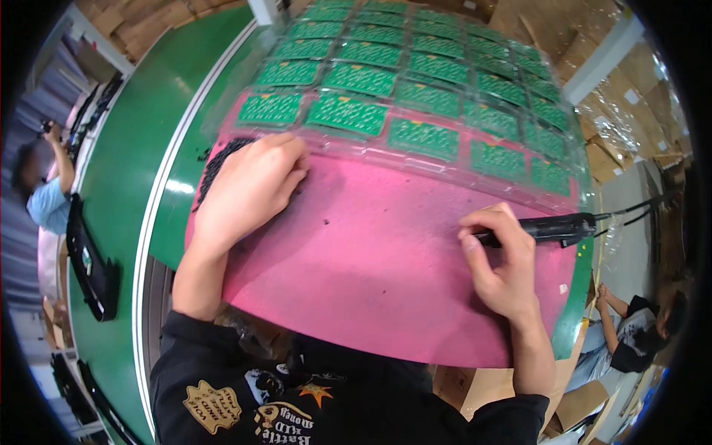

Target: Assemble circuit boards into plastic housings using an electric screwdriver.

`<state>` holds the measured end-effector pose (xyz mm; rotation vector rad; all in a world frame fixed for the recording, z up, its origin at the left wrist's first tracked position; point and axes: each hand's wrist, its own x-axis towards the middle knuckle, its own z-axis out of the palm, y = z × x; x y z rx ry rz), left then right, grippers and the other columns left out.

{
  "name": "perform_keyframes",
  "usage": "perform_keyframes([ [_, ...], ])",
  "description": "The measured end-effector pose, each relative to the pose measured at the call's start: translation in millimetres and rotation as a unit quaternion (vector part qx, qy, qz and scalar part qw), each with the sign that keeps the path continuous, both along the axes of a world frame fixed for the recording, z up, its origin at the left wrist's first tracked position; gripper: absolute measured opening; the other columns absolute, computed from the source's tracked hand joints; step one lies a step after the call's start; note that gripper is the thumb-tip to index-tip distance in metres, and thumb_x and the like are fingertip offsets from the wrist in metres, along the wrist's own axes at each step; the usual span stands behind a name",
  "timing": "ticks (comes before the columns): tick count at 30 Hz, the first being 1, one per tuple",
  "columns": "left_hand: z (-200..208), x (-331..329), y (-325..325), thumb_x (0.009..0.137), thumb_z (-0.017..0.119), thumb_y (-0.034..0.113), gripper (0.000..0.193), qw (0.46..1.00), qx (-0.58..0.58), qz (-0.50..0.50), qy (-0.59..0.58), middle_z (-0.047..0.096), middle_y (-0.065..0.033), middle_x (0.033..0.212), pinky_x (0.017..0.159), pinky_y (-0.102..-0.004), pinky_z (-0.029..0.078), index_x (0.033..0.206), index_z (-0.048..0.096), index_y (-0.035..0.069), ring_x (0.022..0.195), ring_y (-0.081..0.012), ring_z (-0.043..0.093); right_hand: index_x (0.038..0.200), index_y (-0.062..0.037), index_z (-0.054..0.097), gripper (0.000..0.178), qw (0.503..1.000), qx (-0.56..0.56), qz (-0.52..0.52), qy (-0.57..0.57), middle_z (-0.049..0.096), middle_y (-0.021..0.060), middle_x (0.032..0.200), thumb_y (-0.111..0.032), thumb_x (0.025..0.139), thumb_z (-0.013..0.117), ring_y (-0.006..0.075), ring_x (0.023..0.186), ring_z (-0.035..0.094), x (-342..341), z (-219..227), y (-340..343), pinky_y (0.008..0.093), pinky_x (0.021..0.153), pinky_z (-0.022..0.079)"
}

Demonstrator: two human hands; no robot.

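Note:
A pink mat (356, 245) lies in front of me on a green work surface. My left hand (256, 182) is over the mat's left edge, beside a pile of small black parts (216, 167). Its fingers are curled and closed, and whatever they may hold is hidden. On the right, the fingers and thumb of my right hand (504, 256) close around the front end of a black electric screwdriver (556, 228). The tool lies nearly level, with its cable running off to the right.
Rows of green circuit boards (348, 111) sit in clear plastic trays beyond the mat. A green conveyor (119, 215) with a white rail runs along the left, carrying a long black housing (90, 259). One person is far left, another (630, 330) right, near cardboard boxes.

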<state>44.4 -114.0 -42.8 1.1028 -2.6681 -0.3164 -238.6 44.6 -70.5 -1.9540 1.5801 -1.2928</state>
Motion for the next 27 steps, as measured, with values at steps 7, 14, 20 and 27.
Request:
perform_keyframes([
  [7,-3.3,-6.7,-4.4,0.080,0.067,0.002,0.011,0.999,-0.001,0.000,0.054,0.064,-0.0143,0.086,0.072,-0.0381,0.051,0.089,0.062,-0.002,0.080,-0.0308,0.064,0.095,0.0016,0.063,0.017,1.000,0.021,0.008,0.001,0.062,0.0126,0.083,0.008,0.079,0.063,0.0253,0.076,0.059,0.5,-0.1,0.1,0.0334,0.071,0.047],
  [14,-5.2,-8.7,-2.2,0.075,0.069,0.000,0.014,0.991,0.085,-0.098,0.033,0.066,-0.0123,0.085,0.071,-0.0368,0.053,0.088,0.064,-0.002,0.078,-0.0278,0.066,0.095,0.0018,0.062,0.017,0.999,0.033,0.012,-0.002,0.061,0.0123,0.083,0.008,0.079,0.062,0.0249,0.076,0.059,1.9,-1.7,-1.3,0.0330,0.071,0.047],
  [20,-6.7,-8.2,-3.5,0.072,0.069,-0.002,0.016,0.988,0.092,-0.125,0.020,0.066,-0.0112,0.084,0.072,-0.0361,0.054,0.088,0.065,-0.002,0.077,-0.0269,0.066,0.096,0.0017,0.062,0.017,0.999,0.031,0.014,0.010,0.061,0.0121,0.083,0.006,0.079,0.062,0.0247,0.076,0.059,0.7,-1.6,-1.0,0.0327,0.071,0.047],
  [27,2.1,-9.7,-2.1,0.071,0.071,-0.003,0.016,0.973,0.174,-0.152,0.025,0.065,-0.0103,0.081,0.070,-0.0339,0.054,0.086,0.065,-0.002,0.076,-0.0252,0.066,0.096,0.0017,0.062,0.017,0.999,0.028,0.019,0.012,0.061,0.0115,0.082,0.006,0.080,0.062,0.0243,0.076,0.059,0.1,-1.9,-1.1,0.0320,0.071,0.047],
])
